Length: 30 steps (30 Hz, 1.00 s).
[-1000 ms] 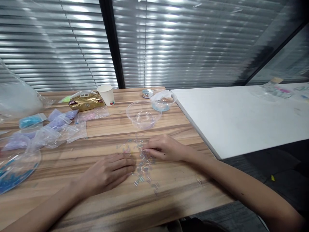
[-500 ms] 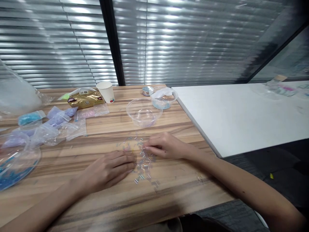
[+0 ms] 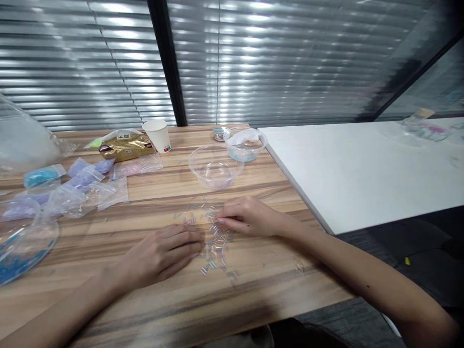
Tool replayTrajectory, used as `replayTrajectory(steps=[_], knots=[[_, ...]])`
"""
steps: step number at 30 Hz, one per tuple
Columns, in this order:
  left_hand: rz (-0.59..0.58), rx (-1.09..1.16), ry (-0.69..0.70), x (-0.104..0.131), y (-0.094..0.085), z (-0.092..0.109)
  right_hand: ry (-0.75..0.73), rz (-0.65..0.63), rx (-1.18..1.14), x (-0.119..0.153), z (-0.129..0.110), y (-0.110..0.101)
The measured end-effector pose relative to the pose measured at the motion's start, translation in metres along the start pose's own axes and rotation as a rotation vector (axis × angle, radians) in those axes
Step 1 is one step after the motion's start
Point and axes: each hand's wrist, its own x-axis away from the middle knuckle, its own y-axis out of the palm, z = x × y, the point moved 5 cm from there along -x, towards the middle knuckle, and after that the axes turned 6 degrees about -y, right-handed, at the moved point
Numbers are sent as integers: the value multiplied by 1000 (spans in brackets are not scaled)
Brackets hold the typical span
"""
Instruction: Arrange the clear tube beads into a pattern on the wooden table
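Observation:
Several small, shiny tube beads are scattered on the wood-grain table between my hands. My left hand lies palm down with its fingers stretched out, fingertips at the left side of the beads. On the other side, my right hand has thumb and index finger drawn together in a pinch at the beads' upper right. Whatever is between those fingertips is too small to make out. Just beyond the beads stands a clear plastic bowl.
At the back are a second clear bowl with white tissue in it, a paper cup and a gold tissue pack. Small bags of purple beads and a tub of blue beads occupy the left. A white table adjoins on the right.

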Motion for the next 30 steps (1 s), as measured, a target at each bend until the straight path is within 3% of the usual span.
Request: replayTrajectory(steps=[20,30], knots=[[-19,53,-18,0,2,-1,37,-16,-31,2,3,-1],[-99,117,-101,4,7,-7,41,-40,-21,1,3,-1]])
